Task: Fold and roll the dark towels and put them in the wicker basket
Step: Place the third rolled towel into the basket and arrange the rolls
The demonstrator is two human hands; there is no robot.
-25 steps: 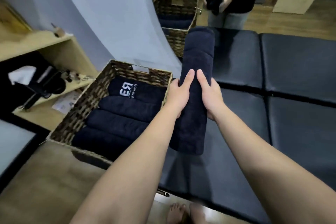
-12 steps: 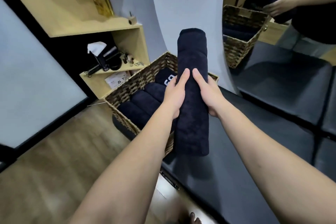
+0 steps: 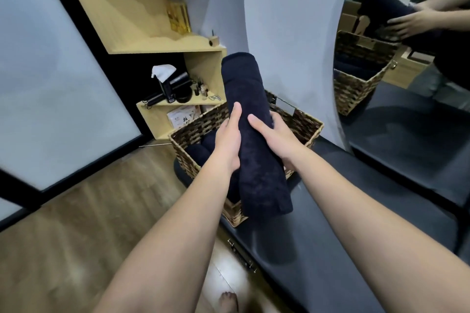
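Note:
A rolled dark navy towel [image 3: 254, 140] is held in the air over the wicker basket [image 3: 195, 129], lying lengthwise away from me. My left hand [image 3: 227, 141] grips its left side and my right hand [image 3: 278, 141] grips its right side, thumbs on top. The basket stands on the end of a dark padded bench [image 3: 368, 198]. Rolled dark towels [image 3: 201, 151] lie inside it, mostly hidden behind the held roll and my left hand.
A wooden shelf unit [image 3: 162, 40] with a bottle [image 3: 178, 15], a tissue box and small items stands behind the basket. A tall mirror [image 3: 407, 58] on the right reflects the basket and hands. Wooden floor [image 3: 76, 223] lies to the left below the bench.
Both hands carried the rolled towel leftward from over the bench to above the basket. My view turned left toward the shelf.

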